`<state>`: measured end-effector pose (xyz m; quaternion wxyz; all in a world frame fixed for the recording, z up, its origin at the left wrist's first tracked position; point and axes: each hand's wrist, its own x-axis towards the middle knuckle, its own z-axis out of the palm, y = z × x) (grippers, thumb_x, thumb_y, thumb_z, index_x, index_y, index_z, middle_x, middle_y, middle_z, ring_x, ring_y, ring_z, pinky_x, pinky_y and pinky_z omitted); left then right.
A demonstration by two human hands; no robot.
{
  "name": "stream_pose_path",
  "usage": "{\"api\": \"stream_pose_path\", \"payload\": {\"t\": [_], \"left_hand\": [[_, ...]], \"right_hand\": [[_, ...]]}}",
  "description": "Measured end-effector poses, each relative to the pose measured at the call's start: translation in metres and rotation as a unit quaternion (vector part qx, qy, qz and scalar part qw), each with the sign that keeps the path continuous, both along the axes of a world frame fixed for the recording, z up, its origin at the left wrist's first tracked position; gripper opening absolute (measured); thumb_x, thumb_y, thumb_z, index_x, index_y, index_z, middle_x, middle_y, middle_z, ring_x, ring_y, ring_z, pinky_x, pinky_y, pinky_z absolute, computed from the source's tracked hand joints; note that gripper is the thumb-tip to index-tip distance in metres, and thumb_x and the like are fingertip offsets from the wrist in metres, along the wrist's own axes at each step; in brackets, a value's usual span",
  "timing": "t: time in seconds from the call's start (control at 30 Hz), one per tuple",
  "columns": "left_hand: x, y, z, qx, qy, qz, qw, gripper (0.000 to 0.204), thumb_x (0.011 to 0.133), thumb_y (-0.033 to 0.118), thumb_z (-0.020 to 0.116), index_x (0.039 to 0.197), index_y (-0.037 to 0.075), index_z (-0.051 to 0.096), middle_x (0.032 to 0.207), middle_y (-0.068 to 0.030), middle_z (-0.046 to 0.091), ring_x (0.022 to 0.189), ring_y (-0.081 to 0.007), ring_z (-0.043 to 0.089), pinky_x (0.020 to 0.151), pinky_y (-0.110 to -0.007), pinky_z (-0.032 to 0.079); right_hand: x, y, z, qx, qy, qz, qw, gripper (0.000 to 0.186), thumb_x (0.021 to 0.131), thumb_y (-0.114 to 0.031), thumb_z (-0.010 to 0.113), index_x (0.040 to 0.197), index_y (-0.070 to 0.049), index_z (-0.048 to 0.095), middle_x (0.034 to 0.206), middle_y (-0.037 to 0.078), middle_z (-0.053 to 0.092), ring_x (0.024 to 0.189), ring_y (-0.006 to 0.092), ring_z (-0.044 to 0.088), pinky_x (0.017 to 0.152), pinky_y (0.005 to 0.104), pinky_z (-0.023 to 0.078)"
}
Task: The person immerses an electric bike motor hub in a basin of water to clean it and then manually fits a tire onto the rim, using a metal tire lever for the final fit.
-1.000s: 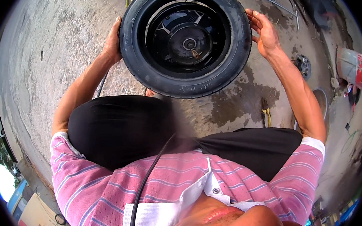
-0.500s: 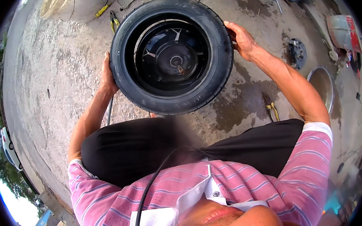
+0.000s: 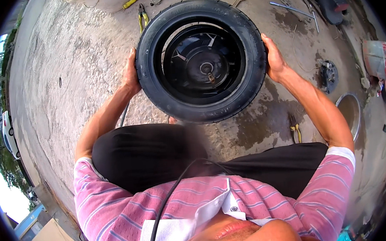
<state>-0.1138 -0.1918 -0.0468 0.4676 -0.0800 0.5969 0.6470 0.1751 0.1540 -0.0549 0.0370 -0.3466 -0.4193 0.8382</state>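
A black rubber tire lies on its side in front of my crossed legs. Within its opening shows a dark wheel hub with a round centre, a short axle stub and light spoke-like marks. A gap is visible between hub and tire at the upper left. My left hand is closed against the tire's left side, thumb toward the top. On the opposite side my right hand grips the tread, with the thumb upward and the other fingers mostly hidden.
Beyond the tire lie yellow-handled pliers, a yellow-handled screwdriver and a wrench. More pliers rest by my right knee. Farther right are a T-shaped metal bar, a round dark part, a metal basin and a red-and-white bucket.
The whole view has shifted, so the tire and the ground things appear farther right. My right hand now sits flatter and closer against the tire's side. Both hands stay on the tire.
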Motion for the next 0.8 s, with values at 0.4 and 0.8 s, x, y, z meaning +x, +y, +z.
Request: {"api": "stream_pose_path", "payload": {"t": [0.4, 0.8], "left_hand": [[0.024, 0.004, 0.022, -0.014, 0.002, 0.030, 0.999, 0.067, 0.103, 0.063, 0.045, 0.131, 0.005, 0.065, 0.119, -0.0133, 0.073, 0.103, -0.0239, 0.072, 0.096, -0.041, 0.058], [0.026, 0.018, 0.043, -0.036, 0.031, 0.030, 0.998, 0.063, 0.104, 0.061, 0.044, 0.124, 0.006, 0.067, 0.107, -0.0096, 0.075, 0.093, -0.0194, 0.072, 0.090, -0.037, 0.059]], "right_hand": [[-0.006, -0.002, -0.014, -0.009, -0.033, -0.060, 0.998, 0.055, 0.107, -0.050, 0.035, 0.133, -0.010, 0.062, 0.129, 0.003, 0.069, 0.118, 0.0175, 0.062, 0.106, 0.0345, 0.046], [-0.008, 0.005, -0.027, 0.032, 0.007, -0.033, 0.999, 0.060, 0.105, -0.053, 0.036, 0.135, -0.008, 0.061, 0.131, 0.005, 0.068, 0.118, 0.0199, 0.063, 0.108, 0.0355, 0.045]]}}
